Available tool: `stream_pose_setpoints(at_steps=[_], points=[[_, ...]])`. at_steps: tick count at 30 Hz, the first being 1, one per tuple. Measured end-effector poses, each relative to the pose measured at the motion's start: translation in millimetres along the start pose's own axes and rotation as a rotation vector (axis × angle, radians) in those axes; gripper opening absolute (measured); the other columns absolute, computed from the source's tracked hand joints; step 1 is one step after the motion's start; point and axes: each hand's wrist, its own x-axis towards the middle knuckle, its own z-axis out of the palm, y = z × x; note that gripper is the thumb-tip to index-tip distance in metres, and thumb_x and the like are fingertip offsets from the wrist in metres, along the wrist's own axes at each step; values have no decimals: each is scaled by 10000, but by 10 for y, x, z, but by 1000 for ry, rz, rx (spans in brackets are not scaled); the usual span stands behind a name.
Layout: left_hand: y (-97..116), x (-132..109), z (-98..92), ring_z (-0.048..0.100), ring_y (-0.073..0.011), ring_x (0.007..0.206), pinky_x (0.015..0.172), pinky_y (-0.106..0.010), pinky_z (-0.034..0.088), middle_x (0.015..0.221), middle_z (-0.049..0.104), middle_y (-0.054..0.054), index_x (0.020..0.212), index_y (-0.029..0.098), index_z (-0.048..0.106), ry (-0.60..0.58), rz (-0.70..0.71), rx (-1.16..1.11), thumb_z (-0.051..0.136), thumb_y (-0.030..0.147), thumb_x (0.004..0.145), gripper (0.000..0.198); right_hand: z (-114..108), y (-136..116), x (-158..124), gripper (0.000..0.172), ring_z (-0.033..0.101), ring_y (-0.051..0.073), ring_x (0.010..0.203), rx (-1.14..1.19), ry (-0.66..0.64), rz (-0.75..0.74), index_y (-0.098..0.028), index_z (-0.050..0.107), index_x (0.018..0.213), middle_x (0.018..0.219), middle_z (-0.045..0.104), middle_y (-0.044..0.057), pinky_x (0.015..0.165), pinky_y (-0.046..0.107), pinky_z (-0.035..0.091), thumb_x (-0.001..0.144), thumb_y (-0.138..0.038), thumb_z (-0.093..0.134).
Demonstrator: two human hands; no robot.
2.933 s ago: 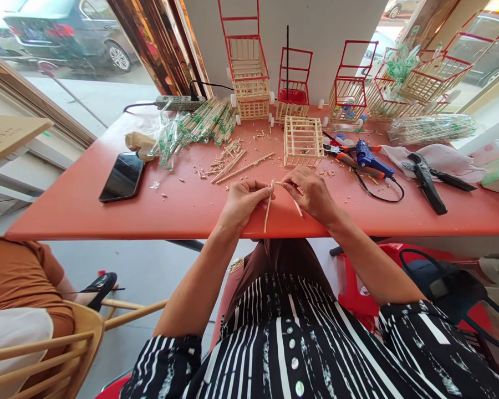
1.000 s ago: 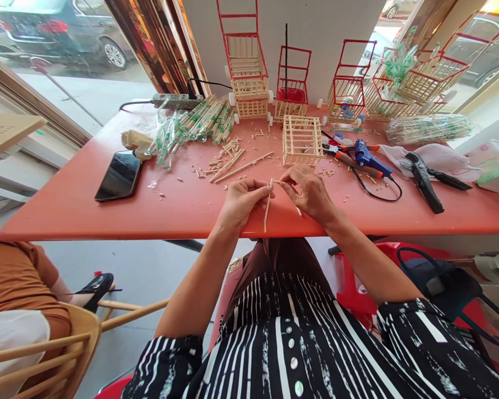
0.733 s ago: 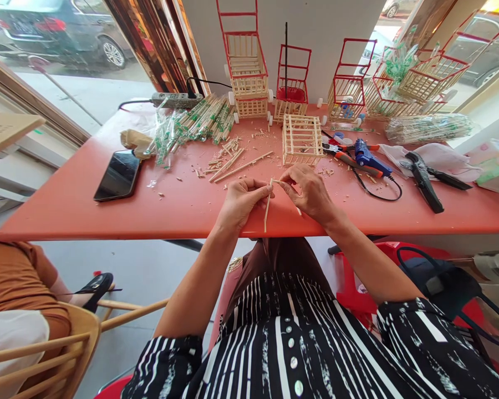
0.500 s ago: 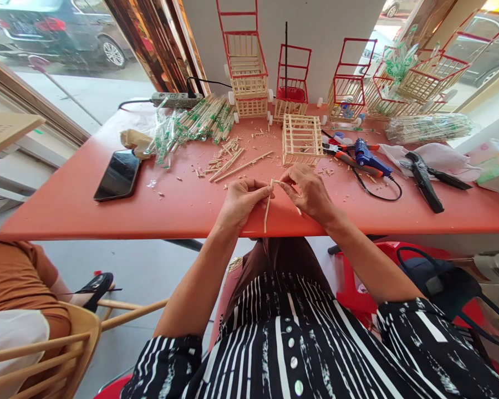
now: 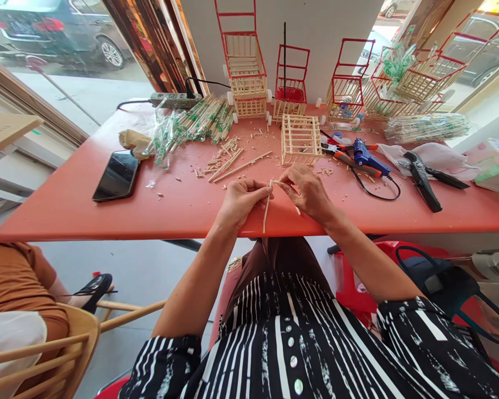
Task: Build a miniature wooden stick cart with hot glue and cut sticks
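My left hand [image 5: 241, 200] is closed around a thin wooden stick [image 5: 266, 210] that hangs down over the near edge of the orange table [image 5: 108, 213]. My right hand [image 5: 310, 191] pinches a second, shorter stick [image 5: 275, 182] and holds its tip against the top of the first one. Just beyond my hands stands an unpainted stick cage [image 5: 301, 141]. Loose sticks and wood chips [image 5: 228, 162] lie to its left.
A black phone [image 5: 116, 175] lies at the left, beside wrapped chopstick packs [image 5: 195, 123]. A blue glue gun [image 5: 368, 158], pliers [image 5: 343, 157] and black cutters [image 5: 422, 178] lie at the right. Red-framed stick carts [image 5: 293, 83] line the back. Another person sits at the lower left [image 5: 16, 288].
Nothing but a slight drift of the view; both hands keep the same hold on the sticks.
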Motion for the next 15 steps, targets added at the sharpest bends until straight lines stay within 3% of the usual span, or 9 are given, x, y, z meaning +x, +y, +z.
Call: stream_pose_setpoints(at_steps=[15], points=[[-4, 34, -43, 566, -77, 504, 499, -223, 449, 734, 777, -82, 753, 128, 764, -74, -21, 9, 956, 387, 642, 341, -10, 50, -5, 328, 584, 247, 900, -3, 15, 12, -234, 622, 913, 926, 680, 76, 859, 390, 437, 1126, -470, 542]])
